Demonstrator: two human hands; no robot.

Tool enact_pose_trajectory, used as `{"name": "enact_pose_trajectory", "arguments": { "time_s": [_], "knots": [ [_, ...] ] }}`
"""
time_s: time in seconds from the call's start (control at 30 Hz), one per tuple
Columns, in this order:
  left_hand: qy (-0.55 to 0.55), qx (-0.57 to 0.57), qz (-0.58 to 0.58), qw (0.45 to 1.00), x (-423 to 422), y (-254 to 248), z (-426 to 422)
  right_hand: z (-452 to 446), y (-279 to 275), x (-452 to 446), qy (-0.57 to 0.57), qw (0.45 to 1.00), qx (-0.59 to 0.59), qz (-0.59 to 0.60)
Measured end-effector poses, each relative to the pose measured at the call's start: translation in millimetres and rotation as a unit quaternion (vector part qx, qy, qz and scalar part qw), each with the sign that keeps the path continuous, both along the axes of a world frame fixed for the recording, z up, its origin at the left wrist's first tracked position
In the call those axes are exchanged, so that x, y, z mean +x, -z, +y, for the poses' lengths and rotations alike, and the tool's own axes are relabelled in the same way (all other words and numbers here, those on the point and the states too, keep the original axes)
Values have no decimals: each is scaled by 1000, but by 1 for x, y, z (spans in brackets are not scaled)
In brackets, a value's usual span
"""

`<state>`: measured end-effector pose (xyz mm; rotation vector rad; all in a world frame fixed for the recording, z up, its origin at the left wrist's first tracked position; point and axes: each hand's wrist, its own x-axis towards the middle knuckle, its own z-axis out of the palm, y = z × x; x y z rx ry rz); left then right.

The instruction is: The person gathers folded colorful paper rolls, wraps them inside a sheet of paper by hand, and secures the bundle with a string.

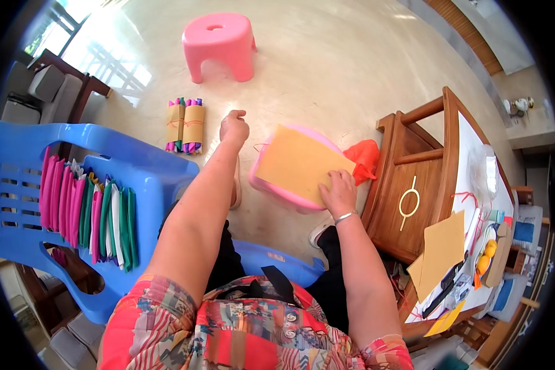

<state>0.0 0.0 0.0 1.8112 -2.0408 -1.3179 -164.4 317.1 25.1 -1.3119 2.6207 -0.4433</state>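
Tan paper sheet [299, 160] over rounded pink plastic [283, 193]; right hand [339, 192] laid open atop; left hand [234, 127] curled, contents unclear.

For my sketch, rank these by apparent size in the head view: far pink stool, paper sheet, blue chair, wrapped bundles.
Largest: blue chair
Next: far pink stool and paper sheet, too alike to rank
Smallest: wrapped bundles, together

Open floor [283, 98] at upper centre leaves passage between the stool [219, 52] and paper [296, 160]; the chair [151, 191] blocks left, the table [465, 145] right.
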Motion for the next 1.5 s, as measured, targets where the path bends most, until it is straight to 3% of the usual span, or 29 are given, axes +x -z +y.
{"name": "enact_pose_trajectory", "arguments": {
  "time_s": [0.07,0.17,0.23,0.37,0.4,0.5,0.57,0.63,0.67,0.77,0.87,0.97,1.03,1.07,1.3,1.5],
  "knots": [
    [58,-6,11,998,8,28,-11,-1,2,-3,6,1000,5,-1],
    [232,20,-10,973,18,54,-1,1,-2,2,2,1000,2,1],
    [293,-42,-18,955,13,56,16,-1,0,1,3,1000,-6,6],
    [305,-23,-137,942,1,32,34,3,4,-3,-14,999,-30,28],
    [291,-63,-139,944,6,45,30,3,5,-1,-16,999,-34,22],
    [280,-45,-156,946,14,49,17,4,3,0,-17,999,-39,9],
    [284,18,-156,946,17,31,14,6,3,-3,-16,999,-32,4],
    [285,62,-160,943,18,27,13,3,12,-21,42,995,-95,-7],
    [286,-48,-158,944,22,48,4,5,21,-33,87,988,-131,-8],
    [222,-99,-187,952,11,30,15,32,34,-83,316,913,-203,-162],
    [162,-187,-171,954,-7,7,21,84,96,-133,351,858,-118,-355],
    [166,-139,-100,971,-16,9,19,79,29,-105,373,802,-13,-466],
    [163,-87,-40,982,-15,18,23,74,27,-100,351,804,6,-480],
    [143,-121,3,982,-17,24,26,70,26,-101,339,801,21,-493],
    [236,-73,-111,963,-16,5,44,53,10,-81,233,828,133,-492],
    [232,-66,-60,969,-14,2,46,45,-1,-72,201,842,142,-480]
  ]
}}
